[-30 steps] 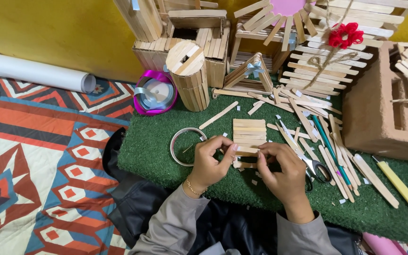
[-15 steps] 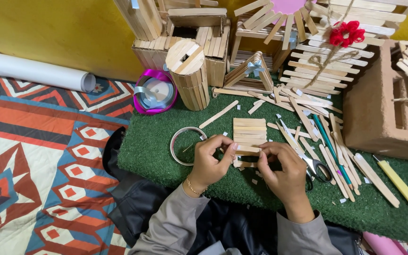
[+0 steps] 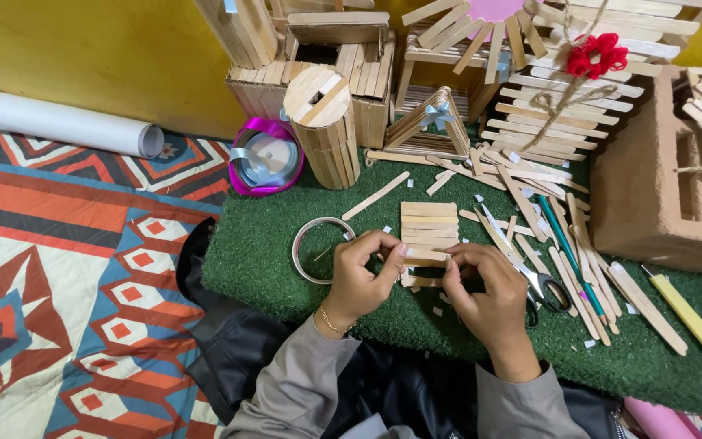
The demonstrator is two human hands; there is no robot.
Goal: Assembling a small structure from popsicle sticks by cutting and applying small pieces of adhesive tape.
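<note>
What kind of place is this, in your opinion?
Probably a home craft corner on the floor: both hands, left hand and right hand, work on a stick panel over green turf mat, with scissors nearby.

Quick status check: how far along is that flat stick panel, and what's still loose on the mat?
Done: the flat stick panel on the green mat already shows several sticks laid side by side. In hand: the left hand and right hand pinch its near edge from both sides. Left: many loose sticks lie unused to the right, beside the scissors.
</note>
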